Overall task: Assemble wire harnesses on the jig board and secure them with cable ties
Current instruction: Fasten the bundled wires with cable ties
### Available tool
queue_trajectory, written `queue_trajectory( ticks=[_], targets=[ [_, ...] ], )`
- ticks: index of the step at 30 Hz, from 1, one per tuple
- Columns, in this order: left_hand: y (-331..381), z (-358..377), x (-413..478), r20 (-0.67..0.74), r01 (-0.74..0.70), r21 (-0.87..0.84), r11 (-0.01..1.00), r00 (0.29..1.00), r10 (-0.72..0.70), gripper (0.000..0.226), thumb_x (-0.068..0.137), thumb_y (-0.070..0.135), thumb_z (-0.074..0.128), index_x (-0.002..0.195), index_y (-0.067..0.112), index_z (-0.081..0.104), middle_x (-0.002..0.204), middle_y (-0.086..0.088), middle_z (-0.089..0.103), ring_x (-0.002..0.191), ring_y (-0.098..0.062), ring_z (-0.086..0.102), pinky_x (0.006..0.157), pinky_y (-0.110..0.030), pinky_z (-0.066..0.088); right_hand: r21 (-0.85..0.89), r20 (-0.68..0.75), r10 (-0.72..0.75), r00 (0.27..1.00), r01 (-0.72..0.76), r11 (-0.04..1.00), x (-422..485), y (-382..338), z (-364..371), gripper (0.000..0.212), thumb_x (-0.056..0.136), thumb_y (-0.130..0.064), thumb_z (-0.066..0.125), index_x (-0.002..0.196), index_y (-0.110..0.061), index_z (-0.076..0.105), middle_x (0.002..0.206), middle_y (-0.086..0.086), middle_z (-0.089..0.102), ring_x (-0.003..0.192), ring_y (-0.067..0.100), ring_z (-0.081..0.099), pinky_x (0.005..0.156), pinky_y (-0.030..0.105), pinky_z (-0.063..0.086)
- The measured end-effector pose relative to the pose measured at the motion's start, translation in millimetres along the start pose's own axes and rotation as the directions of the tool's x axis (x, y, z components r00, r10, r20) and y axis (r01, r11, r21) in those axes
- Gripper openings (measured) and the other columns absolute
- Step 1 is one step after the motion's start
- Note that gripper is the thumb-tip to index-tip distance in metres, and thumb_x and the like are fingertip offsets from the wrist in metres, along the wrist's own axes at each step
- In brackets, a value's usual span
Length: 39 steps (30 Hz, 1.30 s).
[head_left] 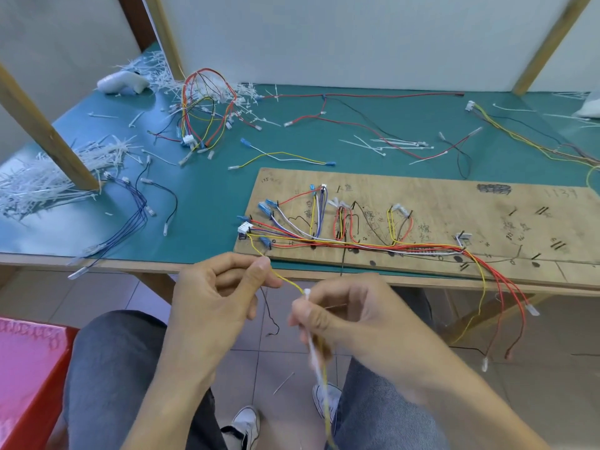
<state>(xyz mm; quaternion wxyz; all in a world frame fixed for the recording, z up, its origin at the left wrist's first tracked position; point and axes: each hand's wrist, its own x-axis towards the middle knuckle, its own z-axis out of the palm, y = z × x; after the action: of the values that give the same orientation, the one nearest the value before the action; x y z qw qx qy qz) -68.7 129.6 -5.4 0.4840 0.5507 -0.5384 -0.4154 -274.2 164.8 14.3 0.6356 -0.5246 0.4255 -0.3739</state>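
Pinching a yellow wire [289, 282] with the left hand [214, 287], gripping a white tie [313, 349] against it with the right hand [344, 313], lower centre, just off the board [487, 203] carrying the harness [357, 245]. Probably cinching; then to pull tight and trim. Mind the black wire [269, 313] dangling beneath. Heaps of spare ties [48, 177] at frame left on the desk [211, 196].

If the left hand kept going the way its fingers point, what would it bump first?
Likely the right hand, pinching a white cable tie on the yellow wire. The left hand points its fingers rightward along that wire towards it, though depth is unclear.
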Motion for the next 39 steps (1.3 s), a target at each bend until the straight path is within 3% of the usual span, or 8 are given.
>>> queue_trajectory(
  ticks=[2,5,10,21,24,27,31,39],
  targets=[
    [-2.0,9.6,-3.7,-0.063,-0.162,0.248,0.955,0.981,0.183,0.013,0.095,0.041,0.072,0.105,0.033,0.073,0.092,0.013,0.076,0.070,-0.008,0.066,0.064,-0.015,0.050,-0.056,-0.053,0.002,0.999,-0.005,0.998,-6.3,-7.2,-17.0,0.030,0.097,-0.035,0.074,0.089,-0.007,0.077,0.076,0.009,0.071,0.054,0.018,0.062,0.056,0.021,0.049],
    [-6.3,32.9,-15.0,0.106,-0.390,0.500,0.773,0.914,0.392,0.029,0.104,0.037,0.059,0.133,0.036,0.064,0.119,0.019,0.061,0.107,-0.009,0.060,0.090,-0.025,0.049,-0.177,-0.179,-0.005,0.984,-0.027,0.984,-8.7,-13.7,-46.9,0.025,0.093,-0.033,0.074,0.086,-0.010,0.078,0.080,0.018,0.071,0.051,0.019,0.060,0.052,0.023,0.047],
    [-21.3,65.4,-21.9,0.250,-0.459,0.678,0.574,0.879,0.407,0.043,0.108,0.035,0.044,0.149,0.029,0.054,0.139,0.009,0.051,0.132,-0.019,0.045,0.100,-0.041,0.044,-0.354,-0.312,-0.100,0.945,-0.018,0.935,-2.7,-8.5,-79.3,0.025,0.092,-0.031,0.076,0.078,-0.011,0.078,0.073,0.023,0.070,0.053,0.016,0.058,0.056,0.027,0.047],
    [-38.3,82.9,-21.1,0.235,-0.387,0.829,0.404,0.896,0.378,0.051,0.107,0.047,0.039,0.157,0.038,0.040,0.148,0.009,0.043,0.134,-0.024,0.039,0.103,-0.043,0.031,-0.456,-0.451,-0.162,0.878,-0.071,0.887,-2.2,10.5,-85.9,0.020,0.094,-0.025,0.078,0.075,-0.017,0.080,0.065,-0.001,0.072,0.057,0.010,0.062,0.065,0.032,0.053],
    [-40.9,84.4,-20.9,0.206,-0.354,0.839,0.414,0.910,0.359,0.050,0.106,0.050,0.039,0.156,0.043,0.040,0.150,0.005,0.040,0.133,-0.027,0.037,0.102,-0.044,0.027,-0.608,-0.575,-0.386,0.721,-0.061,0.792,-12.7,-3.3,-80.7,0.010,0.088,-0.031,0.081,0.087,-0.021,0.084,0.089,-0.012,0.078,0.085,0.005,0.073,0.086,0.036,0.057],
    [-43.6,87.7,-19.3,0.179,-0.332,0.833,0.443,0.919,0.352,0.049,0.105,0.052,0.042,0.153,0.045,0.043,0.152,0.003,0.037,0.134,-0.028,0.035,0.102,-0.046,0.028,-0.737,-0.528,-0.632,0.568,0.064,0.673,-8.3,-24.4,-66.1,0.016,0.094,-0.040,0.080,0.092,-0.024,0.083,0.094,-0.013,0.077,0.090,0.008,0.073,0.085,0.021,0.052],
    [-44.8,93.4,-19.5,0.149,-0.311,0.829,0.465,0.924,0.351,0.048,0.106,0.053,0.040,0.153,0.045,0.044,0.153,0.005,0.037,0.132,-0.029,0.037,0.099,-0.045,0.028,-0.497,-0.570,-0.559,0.602,0.289,0.818,50.7,-33.0,-49.7,0.011,0.096,-0.026,0.079,0.094,-0.015,0.082,0.076,-0.002,0.075,0.066,0.018,0.073,0.066,0.034,0.060],
    [-43.3,97.5,-17.8,0.123,-0.273,0.835,0.477,0.939,0.322,0.043,0.106,0.056,0.032,0.145,0.049,0.048,0.155,0.012,0.034,0.128,-0.027,0.039,0.097,-0.042,0.019,-0.738,-0.462,-0.700,0.544,0.202,0.644,115.4,0.1,-46.0,0.011,0.100,-0.020,0.073,0.100,-0.011,0.080,0.091,-0.005,0.076,0.077,0.006,0.061,0.075,0.010,0.039]
  ],
)
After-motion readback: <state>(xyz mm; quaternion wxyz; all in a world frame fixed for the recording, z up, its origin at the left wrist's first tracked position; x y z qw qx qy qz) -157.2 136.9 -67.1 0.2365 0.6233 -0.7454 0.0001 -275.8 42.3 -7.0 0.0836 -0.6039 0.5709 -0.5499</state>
